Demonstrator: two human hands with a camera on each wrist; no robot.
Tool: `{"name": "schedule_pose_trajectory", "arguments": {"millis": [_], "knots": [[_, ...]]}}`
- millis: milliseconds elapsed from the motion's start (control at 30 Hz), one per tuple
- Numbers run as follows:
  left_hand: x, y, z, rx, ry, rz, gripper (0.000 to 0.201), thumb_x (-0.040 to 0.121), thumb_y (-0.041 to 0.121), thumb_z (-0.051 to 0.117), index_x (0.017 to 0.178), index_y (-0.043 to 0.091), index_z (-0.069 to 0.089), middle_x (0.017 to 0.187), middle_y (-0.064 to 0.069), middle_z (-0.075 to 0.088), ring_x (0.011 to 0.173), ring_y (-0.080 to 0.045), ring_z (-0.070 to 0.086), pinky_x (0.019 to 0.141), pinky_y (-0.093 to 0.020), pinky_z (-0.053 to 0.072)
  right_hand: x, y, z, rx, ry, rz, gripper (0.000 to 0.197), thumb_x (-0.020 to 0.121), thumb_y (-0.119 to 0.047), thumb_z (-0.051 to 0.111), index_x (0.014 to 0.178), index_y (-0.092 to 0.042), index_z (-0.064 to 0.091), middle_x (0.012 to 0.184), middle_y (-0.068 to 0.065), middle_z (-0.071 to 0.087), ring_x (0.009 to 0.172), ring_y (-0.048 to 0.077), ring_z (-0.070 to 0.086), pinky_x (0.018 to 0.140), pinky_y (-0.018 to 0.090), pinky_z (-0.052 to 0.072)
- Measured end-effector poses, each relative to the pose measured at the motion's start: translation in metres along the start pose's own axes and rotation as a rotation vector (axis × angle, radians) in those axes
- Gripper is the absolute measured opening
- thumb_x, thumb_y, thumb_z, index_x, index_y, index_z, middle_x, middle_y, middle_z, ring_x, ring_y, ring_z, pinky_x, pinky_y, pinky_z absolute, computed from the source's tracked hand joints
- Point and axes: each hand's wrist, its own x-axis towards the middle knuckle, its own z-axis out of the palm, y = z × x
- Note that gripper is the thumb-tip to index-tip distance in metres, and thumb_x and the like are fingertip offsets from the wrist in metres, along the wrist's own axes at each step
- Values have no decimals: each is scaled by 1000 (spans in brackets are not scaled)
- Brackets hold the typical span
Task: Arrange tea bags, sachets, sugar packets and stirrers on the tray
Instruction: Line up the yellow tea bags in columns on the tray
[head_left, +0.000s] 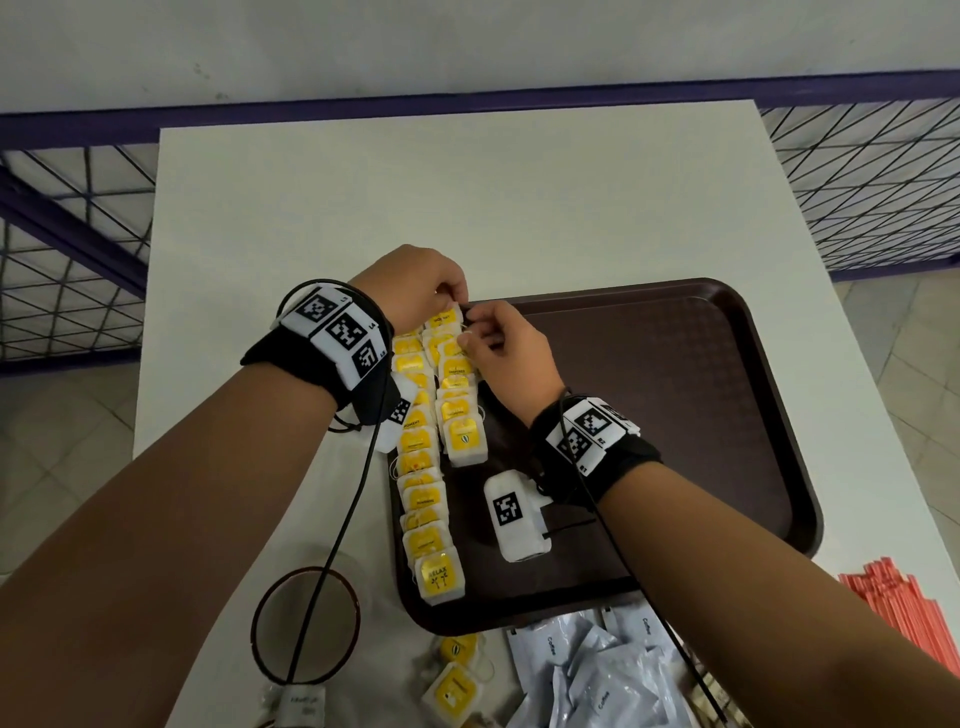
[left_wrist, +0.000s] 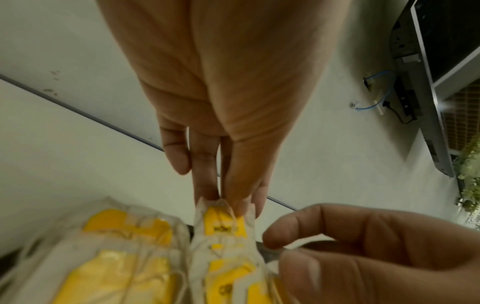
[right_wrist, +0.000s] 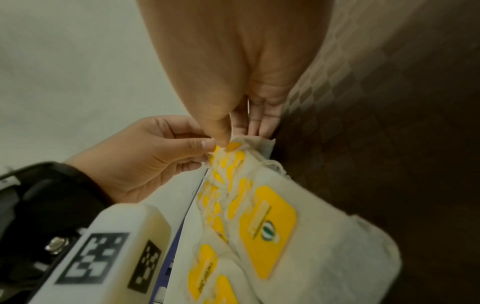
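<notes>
A dark brown tray (head_left: 675, 415) lies on the white table (head_left: 467, 197). Two rows of yellow-tagged tea bags run along its left side, a long left row (head_left: 418, 467) and a shorter right row (head_left: 457, 410). At the far end of the right row, my left hand (head_left: 452, 299) pinches the top edge of the last tea bag (head_left: 442, 318). The left wrist view shows that pinch (left_wrist: 228, 205) on the bag (left_wrist: 223, 224). My right hand (head_left: 467, 332) has curled fingers and pinches the same bag's right side (right_wrist: 231, 135).
Loose tea bags (head_left: 454, 686) and pale coffee sachets (head_left: 597, 675) lie on the table in front of the tray. Red sticks (head_left: 904, 608) are stacked at the right front. A clear glass with a brown rim (head_left: 306, 623) stands at the left front. The tray's right part is bare.
</notes>
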Motion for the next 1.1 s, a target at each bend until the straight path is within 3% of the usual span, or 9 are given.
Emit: {"name": "schedule_pose_trajectory", "arguments": {"millis": [100,200,333,433,567,700,767,900,1100], "knots": [[-1,-6,-1,-20,-25,-40,22,91,12,54,109,17,65,100,-2,66,96,-17,58,78,-23,37,-4,3,-3,-36,-42,36,28,80,-17,69,106,-16,58,87,-3,65,73,9,58,73,18,51],[-3,-9,-2,-21,-73,-68,32,88,4,52,114,21,61,99,2,61,92,-13,54,78,-24,39,-6,5,-4,-66,-63,25,27,79,-11,68,104,-14,60,89,-1,67,77,15,61,77,24,54],[-2,-11,-3,17,-56,-66,30,83,0,55,104,18,66,98,-1,67,93,-16,60,78,-28,46,-6,4,-1,-60,-43,14,22,79,-6,66,100,-11,62,89,4,67,80,20,63,78,32,55],[-2,-12,-2,16,-16,-80,27,82,2,56,102,17,67,99,-1,68,96,-18,62,88,-34,49,-7,4,2,-43,-22,19,20,80,-4,64,98,-12,63,87,4,65,79,20,62,77,31,55],[-5,-13,-4,99,110,-115,17,84,16,59,97,26,66,97,9,66,99,-18,58,97,-38,34,-10,5,1,-14,46,21,17,82,-6,63,96,-15,64,82,0,62,72,13,56,72,24,52],[-13,-11,-4,262,50,-131,5,84,28,62,87,29,66,91,13,62,103,-19,54,96,-41,27,-8,6,1,-50,1,59,17,85,-18,63,101,-13,66,93,2,65,78,12,59,76,24,51],[-14,-12,-2,264,40,-150,11,82,30,65,93,31,64,93,14,62,106,-19,52,95,-42,27,-5,5,3,-107,-30,72,24,85,-27,65,105,-13,66,102,5,64,86,15,60,81,28,49],[-14,-14,2,255,68,-147,24,86,28,61,109,34,57,98,15,65,110,-17,48,95,-43,25,1,1,6,-138,-32,86,23,85,-27,65,103,-13,66,103,7,63,92,18,60,84,32,49],[-5,-11,5,188,168,-85,19,90,17,50,93,31,63,87,12,68,100,-15,54,91,-40,24,1,0,4,-160,-17,71,11,86,-22,62,90,-11,63,86,3,59,74,10,50,64,18,37]]}}
